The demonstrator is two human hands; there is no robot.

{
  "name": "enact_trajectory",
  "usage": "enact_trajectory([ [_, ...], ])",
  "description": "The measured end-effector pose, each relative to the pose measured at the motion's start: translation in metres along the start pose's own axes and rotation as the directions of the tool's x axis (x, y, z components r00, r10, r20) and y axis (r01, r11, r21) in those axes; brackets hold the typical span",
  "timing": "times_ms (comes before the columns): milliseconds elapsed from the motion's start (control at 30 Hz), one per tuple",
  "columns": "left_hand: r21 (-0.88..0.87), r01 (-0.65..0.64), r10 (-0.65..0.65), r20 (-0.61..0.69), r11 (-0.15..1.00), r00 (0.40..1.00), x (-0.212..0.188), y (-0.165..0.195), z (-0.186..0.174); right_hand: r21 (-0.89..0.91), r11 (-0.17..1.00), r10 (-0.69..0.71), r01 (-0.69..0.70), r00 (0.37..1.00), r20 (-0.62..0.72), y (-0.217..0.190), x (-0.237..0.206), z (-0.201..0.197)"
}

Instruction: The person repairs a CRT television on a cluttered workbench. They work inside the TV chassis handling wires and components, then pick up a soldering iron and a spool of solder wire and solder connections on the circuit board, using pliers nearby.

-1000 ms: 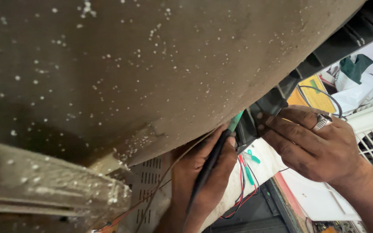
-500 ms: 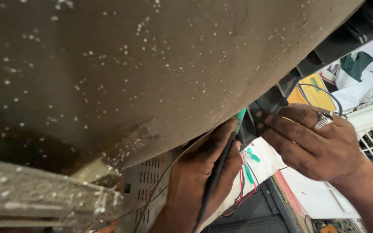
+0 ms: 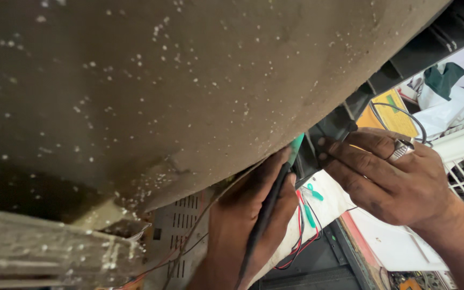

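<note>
Two hands meet at the right edge of a big, dusty, white-speckled curved panel that fills most of my view. My left hand comes up from below, wrapped around a slim dark tool with a green tip; the green end points up to the panel's edge, where it meets a black ribbed frame. My right hand, with a ring on one finger, reaches in from the right, its fingers pinched narrow on a black part of that frame, just beside the tool's tip. So the tool lies between the two hands, held by the left and nearly touching the right fingertips. Red and black wires hang below, near a vented grey housing.
</note>
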State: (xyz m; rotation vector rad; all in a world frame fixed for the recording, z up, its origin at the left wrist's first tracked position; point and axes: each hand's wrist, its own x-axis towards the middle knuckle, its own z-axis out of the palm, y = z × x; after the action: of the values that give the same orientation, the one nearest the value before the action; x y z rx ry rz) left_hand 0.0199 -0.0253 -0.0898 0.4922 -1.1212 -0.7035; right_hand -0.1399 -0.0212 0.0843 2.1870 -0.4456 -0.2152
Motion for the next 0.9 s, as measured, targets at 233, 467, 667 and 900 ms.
enact_trajectory([
  [233, -0.032, 0.034, -0.036, -0.051, 0.999, 0.998, -0.005, 0.002, 0.005, -0.031, 0.999, 0.010, -0.009, 1.000, 0.021, -0.001, -0.008, 0.002],
  [467, -0.029, -0.027, 0.025, -0.056, 0.999, 0.998, -0.006, 0.000, 0.004, -0.018, 1.000, 0.014, -0.013, 0.999, 0.037, 0.000, -0.009, 0.002],
  [667, 0.024, -0.024, 0.025, -0.055, 0.999, 0.998, -0.010, -0.001, 0.005, -0.013, 1.000, 0.009, -0.009, 1.000, 0.026, 0.000, -0.003, -0.001],
  [900, 0.061, -0.035, 0.034, 0.015, 0.998, 0.999, -0.017, 0.016, -0.005, 0.013, 0.998, 0.057, -0.057, 0.998, -0.011, -0.005, 0.004, -0.002],
])
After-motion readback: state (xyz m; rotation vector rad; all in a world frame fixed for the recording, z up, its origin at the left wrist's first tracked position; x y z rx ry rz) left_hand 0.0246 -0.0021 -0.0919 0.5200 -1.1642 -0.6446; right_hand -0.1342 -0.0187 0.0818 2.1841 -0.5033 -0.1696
